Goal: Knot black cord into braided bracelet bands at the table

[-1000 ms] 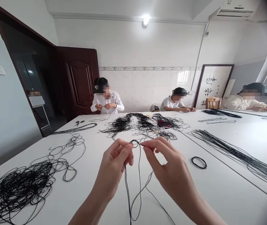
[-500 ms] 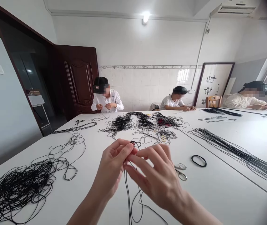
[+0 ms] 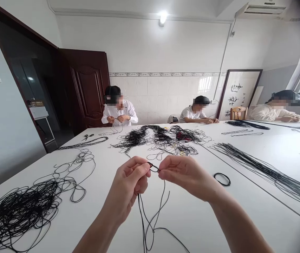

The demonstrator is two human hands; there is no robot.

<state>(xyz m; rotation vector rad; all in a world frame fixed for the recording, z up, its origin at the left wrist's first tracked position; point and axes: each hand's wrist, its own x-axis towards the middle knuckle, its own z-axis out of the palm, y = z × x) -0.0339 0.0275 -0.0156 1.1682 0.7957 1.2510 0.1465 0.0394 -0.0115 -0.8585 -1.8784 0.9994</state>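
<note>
My left hand (image 3: 129, 184) pinches a small loop of thin black cord (image 3: 154, 168) between thumb and fingers. My right hand (image 3: 183, 174) holds the loop's other side in its fingertips, so the two hands nearly meet over the white table (image 3: 192, 225). Below the loop, loose cord strands (image 3: 150, 225) hang and trail onto the tabletop. A small black cord ring (image 3: 222, 179) lies just past my right hand. My right forearm may hide the small scissors seen earlier.
A tangled black cord heap (image 3: 26, 211) lies at left, and a larger tangle (image 3: 152, 138) lies ahead. A bundle of straight cords (image 3: 266, 172) lies at right. Scissors (image 3: 87, 137) lie far left. Several seated co-workers, including one in a white shirt (image 3: 118, 110), handle cord beyond.
My right hand has moved back up to the loop and now pinches it from the right. The hands have drawn slightly apart, and the small scissors seen earlier are no longer visible.
</note>
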